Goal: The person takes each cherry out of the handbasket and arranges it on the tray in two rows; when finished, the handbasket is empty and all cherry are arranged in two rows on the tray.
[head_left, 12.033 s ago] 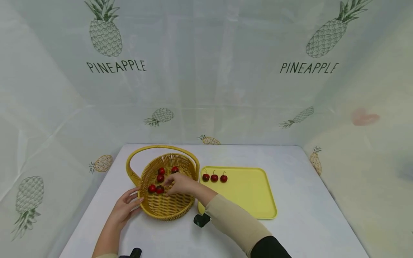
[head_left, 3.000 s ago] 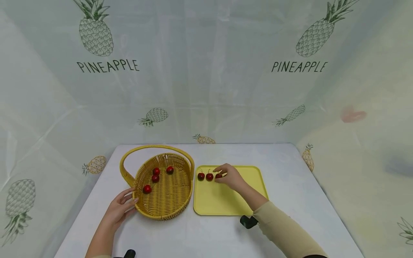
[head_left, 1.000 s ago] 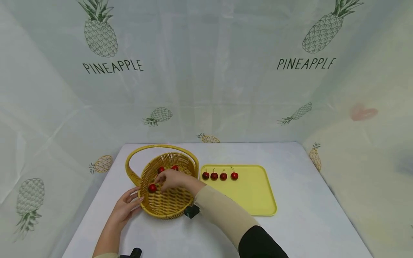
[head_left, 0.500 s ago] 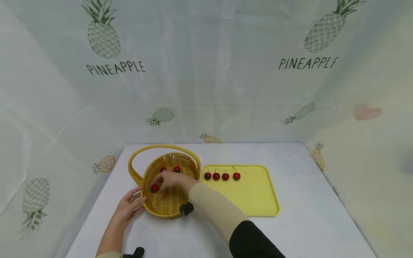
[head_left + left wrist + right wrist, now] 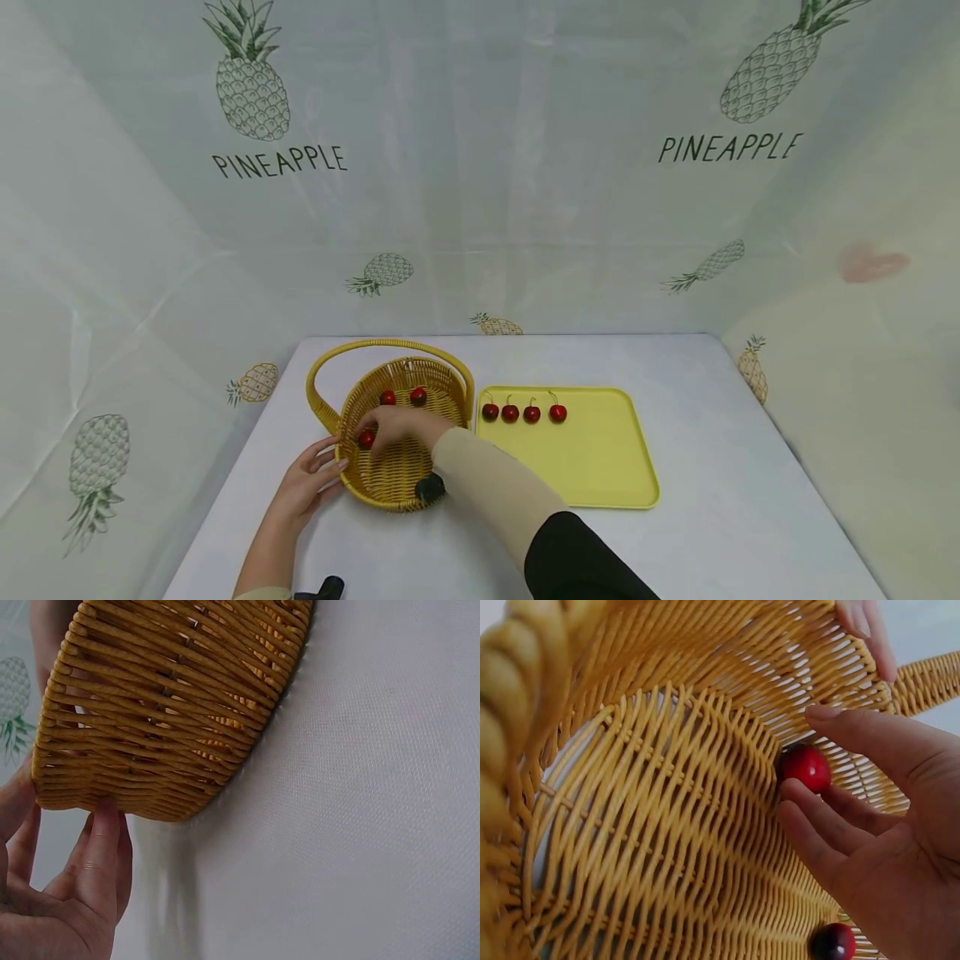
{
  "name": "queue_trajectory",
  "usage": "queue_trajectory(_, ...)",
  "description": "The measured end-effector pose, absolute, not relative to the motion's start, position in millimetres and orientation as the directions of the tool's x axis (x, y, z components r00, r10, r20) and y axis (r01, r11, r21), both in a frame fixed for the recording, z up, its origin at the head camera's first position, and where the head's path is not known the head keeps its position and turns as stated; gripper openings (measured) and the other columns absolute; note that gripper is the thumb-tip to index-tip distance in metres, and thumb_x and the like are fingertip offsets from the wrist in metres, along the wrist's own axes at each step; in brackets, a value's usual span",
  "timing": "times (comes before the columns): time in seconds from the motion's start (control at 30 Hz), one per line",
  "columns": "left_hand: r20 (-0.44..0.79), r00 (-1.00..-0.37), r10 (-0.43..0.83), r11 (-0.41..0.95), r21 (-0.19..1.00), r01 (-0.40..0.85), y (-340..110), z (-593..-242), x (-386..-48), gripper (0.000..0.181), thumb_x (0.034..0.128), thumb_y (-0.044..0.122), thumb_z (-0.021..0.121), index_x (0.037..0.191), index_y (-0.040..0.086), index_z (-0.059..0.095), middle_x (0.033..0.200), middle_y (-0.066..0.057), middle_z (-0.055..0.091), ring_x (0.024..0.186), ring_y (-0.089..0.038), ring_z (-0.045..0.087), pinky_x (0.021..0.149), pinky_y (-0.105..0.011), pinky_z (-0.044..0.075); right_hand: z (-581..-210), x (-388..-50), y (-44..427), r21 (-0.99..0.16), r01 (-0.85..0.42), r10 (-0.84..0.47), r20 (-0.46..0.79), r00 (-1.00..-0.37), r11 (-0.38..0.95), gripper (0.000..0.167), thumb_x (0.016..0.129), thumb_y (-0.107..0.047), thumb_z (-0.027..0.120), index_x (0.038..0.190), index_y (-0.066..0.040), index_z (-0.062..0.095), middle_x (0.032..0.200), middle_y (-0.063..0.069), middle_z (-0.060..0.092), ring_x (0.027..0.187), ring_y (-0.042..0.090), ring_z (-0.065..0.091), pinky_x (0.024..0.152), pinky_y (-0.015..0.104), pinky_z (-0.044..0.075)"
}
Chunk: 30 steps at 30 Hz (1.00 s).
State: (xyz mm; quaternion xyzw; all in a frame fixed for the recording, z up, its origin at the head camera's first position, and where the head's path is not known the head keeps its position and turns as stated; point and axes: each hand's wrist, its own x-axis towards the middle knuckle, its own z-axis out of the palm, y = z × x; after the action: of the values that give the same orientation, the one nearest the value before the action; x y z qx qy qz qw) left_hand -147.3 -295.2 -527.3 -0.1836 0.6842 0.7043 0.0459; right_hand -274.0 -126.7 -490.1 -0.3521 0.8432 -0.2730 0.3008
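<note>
My left hand [image 5: 306, 482] holds the left rim of a yellow wicker basket [image 5: 397, 483], with fingertips over its edge in the right wrist view. Inside the basket is my right hand [image 5: 397, 427], its thumb and fingers spread around a dark red cherry [image 5: 807, 768] by the wall. A gap shows between thumb and cherry; whether the other fingertips touch it, I cannot tell. Another cherry [image 5: 832, 942] lies lower in that view. Two cherries rest toward the basket's back, one at the left [image 5: 387, 397] and one at the right [image 5: 418, 396].
Right of the basket lies a yellow tray [image 5: 577, 467], with several stemmed cherries [image 5: 532, 414] in a row along its back edge. The basket's handle [image 5: 390, 342] arches at the back. A white tabletop [image 5: 720, 467] and a pineapple-print curtain surround these things.
Since twelve seconds ago, one more cherry has joined the tray's row, and the basket holds fewer. Over the last second my right hand has shifted toward the cherry at the basket's left wall.
</note>
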Motion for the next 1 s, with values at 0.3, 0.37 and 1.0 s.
queue_trajectory(0.3,-0.325,-0.928,-0.184,-0.059,0.946,-0.319,-294.1,-529.7,-146.8,0.06,0.0926,0.008,0.067,0.146,0.005,0.039,0.143,-0.023,0.04,0.112,-0.022,0.057,0.088,-0.036,0.054,-496.3,-270.5,-130.7,-0.648,-0.472,-0.772,-0.306,-0.557,0.598,0.053,0.08,-0.016,0.081,0.129,-0.019,0.064,0.128,-0.009,0.057,0.117,0.004,0.048,0.098,0.022,0.041)
queue_trajectory(0.37,-0.322,-0.929,-0.185,-0.055,0.947,-0.317,-294.0,-529.8,-146.7,0.061,0.0927,0.008,0.067,0.146,0.005,0.039,0.143,-0.023,0.04,0.111,-0.022,0.058,0.087,-0.036,0.054,-497.3,-270.2,-130.4,-0.649,-0.469,-0.77,-0.309,-0.558,0.6,0.052,0.08,-0.016,0.081,0.129,-0.019,0.064,0.128,-0.008,0.057,0.116,0.005,0.049,0.097,0.022,0.041)
queue_trajectory(1.0,-0.321,-0.929,-0.182,-0.054,0.947,-0.317,-294.8,-529.0,-147.3,0.063,0.092,0.01,0.069,0.147,0.006,0.038,0.143,-0.022,0.04,0.113,-0.022,0.056,0.088,-0.037,0.054,-498.7,-268.4,-126.9,-0.644,-0.46,-0.763,-0.326,-0.558,0.612,0.052,0.08,-0.014,0.08,0.13,-0.02,0.065,0.126,-0.01,0.061,0.11,0.002,0.052,0.093,0.019,0.043)
